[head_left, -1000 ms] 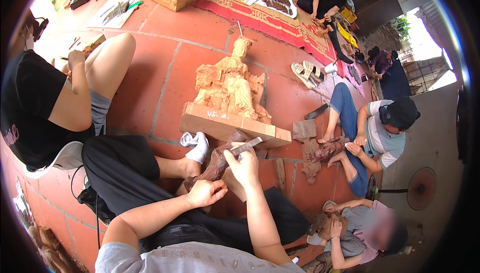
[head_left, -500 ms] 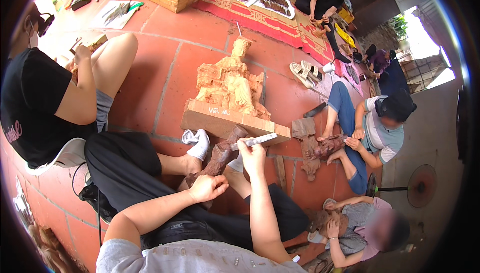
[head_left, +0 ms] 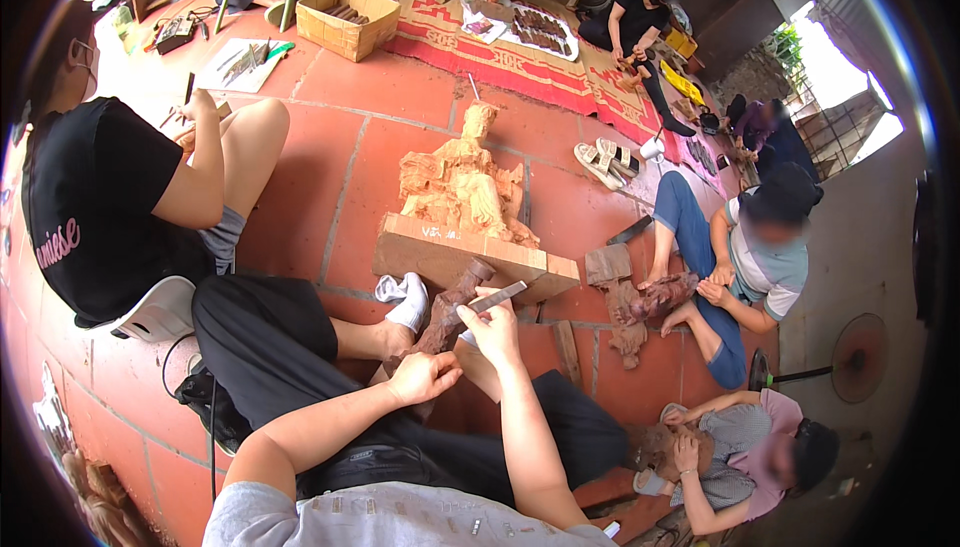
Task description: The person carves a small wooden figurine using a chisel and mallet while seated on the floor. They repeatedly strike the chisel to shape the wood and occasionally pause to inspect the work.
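Note:
A dark brown wood carving [head_left: 446,317] stands tilted between my legs, its upper end close to a pale wooden base. My left hand [head_left: 422,379] is closed at its lower end, fingers curled in and partly hidden. My right hand [head_left: 490,331] pinches a flat, narrow grey tool [head_left: 497,296], file-like or blade-like; I cannot tell which. The tool lies across the carving's upper part, and whether it touches the wood is unclear. Just beyond stands a pale carved figure [head_left: 468,182] of a seated person on a thick block [head_left: 470,254].
At the left a person in black [head_left: 110,197] works on a small piece. Two people sit at the right with carvings, near a fan [head_left: 858,358]. Sandals [head_left: 606,162], a red patterned mat [head_left: 480,59] and a cardboard box [head_left: 347,22] lie farther off on the tiles.
My right hand has shifted slightly left and down with the flat tool, whose face has turned from bright to dark grey. My left hand stays at the carving's lower end. The view has shifted slightly.

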Action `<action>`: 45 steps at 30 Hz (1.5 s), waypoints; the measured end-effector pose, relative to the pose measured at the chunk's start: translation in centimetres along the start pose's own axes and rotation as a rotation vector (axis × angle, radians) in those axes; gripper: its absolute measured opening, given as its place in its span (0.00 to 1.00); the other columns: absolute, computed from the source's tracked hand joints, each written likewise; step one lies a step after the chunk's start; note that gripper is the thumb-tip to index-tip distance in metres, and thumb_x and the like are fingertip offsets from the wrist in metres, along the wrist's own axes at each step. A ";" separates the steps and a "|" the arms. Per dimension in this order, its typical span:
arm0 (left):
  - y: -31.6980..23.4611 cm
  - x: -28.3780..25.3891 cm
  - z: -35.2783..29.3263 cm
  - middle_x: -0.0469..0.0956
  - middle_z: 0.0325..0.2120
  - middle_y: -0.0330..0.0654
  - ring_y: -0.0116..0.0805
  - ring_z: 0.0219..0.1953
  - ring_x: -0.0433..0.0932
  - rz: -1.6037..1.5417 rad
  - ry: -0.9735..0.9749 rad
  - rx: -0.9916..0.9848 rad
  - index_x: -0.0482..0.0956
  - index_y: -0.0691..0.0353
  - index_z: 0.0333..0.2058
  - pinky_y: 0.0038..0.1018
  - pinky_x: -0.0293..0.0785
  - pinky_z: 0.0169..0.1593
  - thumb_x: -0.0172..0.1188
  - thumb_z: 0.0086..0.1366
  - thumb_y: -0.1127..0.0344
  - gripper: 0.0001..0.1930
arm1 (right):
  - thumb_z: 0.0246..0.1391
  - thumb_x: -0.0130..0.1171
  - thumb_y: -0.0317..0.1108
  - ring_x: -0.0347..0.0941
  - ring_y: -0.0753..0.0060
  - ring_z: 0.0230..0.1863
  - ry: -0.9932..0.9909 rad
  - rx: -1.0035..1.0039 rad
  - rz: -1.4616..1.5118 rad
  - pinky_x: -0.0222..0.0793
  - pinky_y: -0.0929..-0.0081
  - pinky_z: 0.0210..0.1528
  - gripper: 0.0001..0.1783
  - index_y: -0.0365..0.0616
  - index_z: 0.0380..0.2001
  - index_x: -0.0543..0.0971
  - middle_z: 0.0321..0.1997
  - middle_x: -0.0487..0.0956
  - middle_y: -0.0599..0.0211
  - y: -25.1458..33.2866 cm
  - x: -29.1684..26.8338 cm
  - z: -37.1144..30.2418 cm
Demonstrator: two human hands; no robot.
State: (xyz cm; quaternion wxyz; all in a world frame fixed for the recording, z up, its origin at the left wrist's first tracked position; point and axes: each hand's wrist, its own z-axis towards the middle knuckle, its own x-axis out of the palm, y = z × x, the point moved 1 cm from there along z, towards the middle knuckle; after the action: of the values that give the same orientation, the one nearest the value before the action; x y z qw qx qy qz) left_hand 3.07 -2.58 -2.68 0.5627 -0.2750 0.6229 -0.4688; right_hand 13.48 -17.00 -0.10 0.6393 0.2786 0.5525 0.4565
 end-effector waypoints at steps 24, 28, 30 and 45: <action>2.3 0.9 1.7 0.74 0.49 0.60 0.53 0.52 0.74 0.169 -0.184 -0.489 0.56 0.66 0.60 0.39 0.69 0.54 0.68 0.49 0.46 0.47 | 0.56 0.63 0.36 0.75 0.77 0.27 -0.304 0.560 0.826 0.75 0.79 0.33 0.11 0.40 0.31 0.76 0.31 0.78 0.67 -2.5 -5.1 -9.5; 2.2 0.7 3.0 0.76 0.46 0.57 0.50 0.50 0.76 0.119 -0.116 -0.659 0.63 0.67 0.55 0.36 0.71 0.53 0.68 0.47 0.41 0.44 | 0.55 0.63 0.37 0.75 0.77 0.27 -0.298 0.586 0.791 0.75 0.80 0.33 0.12 0.39 0.31 0.77 0.28 0.78 0.67 -1.6 -5.3 -9.4; 2.3 0.7 3.4 0.78 0.44 0.57 0.50 0.48 0.77 0.116 -0.129 -0.642 0.64 0.67 0.54 0.38 0.72 0.51 0.66 0.46 0.40 0.44 | 0.55 0.64 0.37 0.75 0.77 0.27 -0.297 0.598 0.787 0.75 0.80 0.33 0.12 0.38 0.30 0.77 0.28 0.77 0.68 -1.7 -5.3 -9.3; 2.3 -0.5 3.2 0.78 0.44 0.45 0.31 0.45 0.75 -0.636 -0.121 -0.441 0.72 0.71 0.50 0.28 0.70 0.51 0.70 0.53 0.51 0.34 | 0.56 0.62 0.36 0.75 0.73 0.32 -0.265 0.586 0.745 0.75 0.74 0.38 0.10 0.39 0.35 0.77 0.36 0.79 0.64 -1.1 -5.7 -9.3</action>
State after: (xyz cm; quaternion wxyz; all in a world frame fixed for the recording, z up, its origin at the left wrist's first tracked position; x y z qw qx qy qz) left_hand 6.64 -2.07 -4.27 0.3523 -0.5958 0.5582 -0.4575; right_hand 5.04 -23.98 -0.66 0.3922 0.6810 0.4346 0.4400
